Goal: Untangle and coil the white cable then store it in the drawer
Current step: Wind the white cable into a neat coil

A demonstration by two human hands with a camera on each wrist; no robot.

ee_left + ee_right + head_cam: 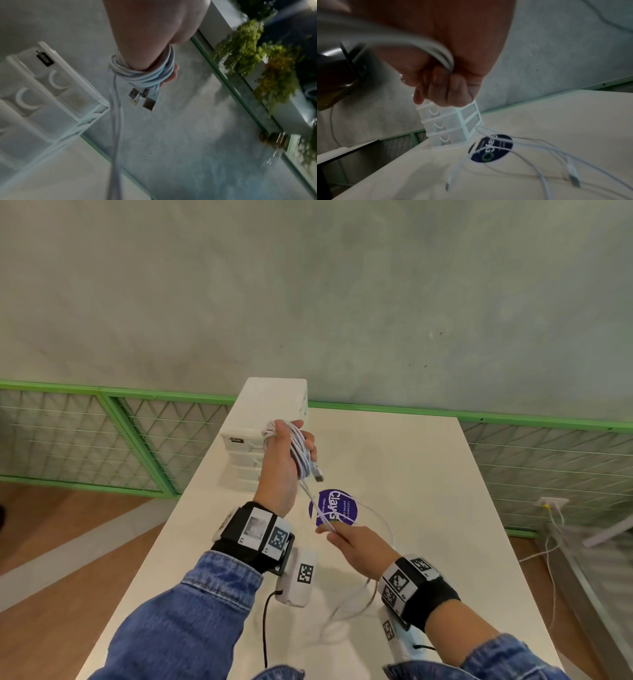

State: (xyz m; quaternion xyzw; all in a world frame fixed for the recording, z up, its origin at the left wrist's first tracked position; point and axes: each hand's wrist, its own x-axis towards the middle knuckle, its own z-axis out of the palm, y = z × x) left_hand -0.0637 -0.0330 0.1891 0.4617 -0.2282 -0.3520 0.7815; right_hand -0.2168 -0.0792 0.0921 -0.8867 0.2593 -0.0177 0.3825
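Observation:
The white cable (300, 451) is wound in several loops round the fingers of my left hand (291, 446), which is raised above the table just in front of the white drawer unit (263, 419). A USB plug (318, 475) hangs from the coil; the left wrist view shows the coil (142, 73) and the plugs (149, 100) below it. Strands run from the coil down to my right hand (339, 534), which pinches them; its fingers (443, 83) are curled round the cable (443, 59). Loose cable (539, 155) trails over the table. The drawers (452, 128) look closed.
A round purple sticker (334, 508) lies on the white table (428, 491) under the hanging strands. A green mesh fence (137, 440) runs behind the table. At the right, a floor socket (551, 503) has other cables plugged in. The table's left edge (164, 529) drops to a wooden floor.

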